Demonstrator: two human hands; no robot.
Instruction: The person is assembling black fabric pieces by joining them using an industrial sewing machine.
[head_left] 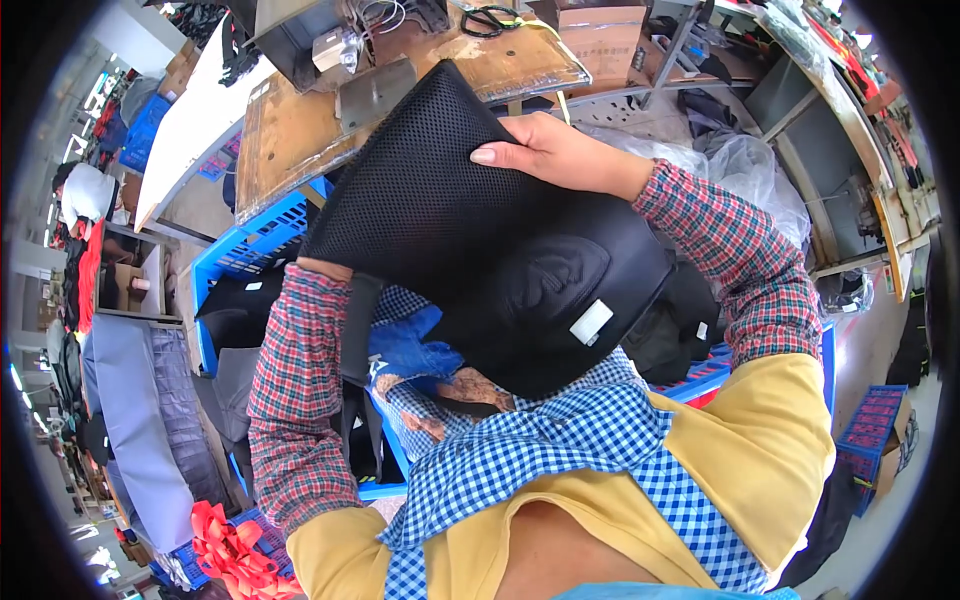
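Note:
A black cover [400, 190] hangs in front of my chest, made of mesh on one part and smooth leather-like material on the other. The smooth part bears an embossed oval emblem and a small white label [591, 323]. My right hand [550, 152] grips its upper edge, thumb on the near side and fingers behind. Of my left hand [326, 268] only a strip by the wrist shows at the cover's left corner; its fingers are hidden behind the mesh. Checked sleeves cover both forearms.
Ahead stands a worn wooden table [540, 70] with a metal plate [375, 95] and black-handled scissors [490, 20]. Blue plastic crates [250, 240] with black pieces flank me. A red ribbon bow [235, 555] is at lower left, a cardboard box [600, 45] beyond the table.

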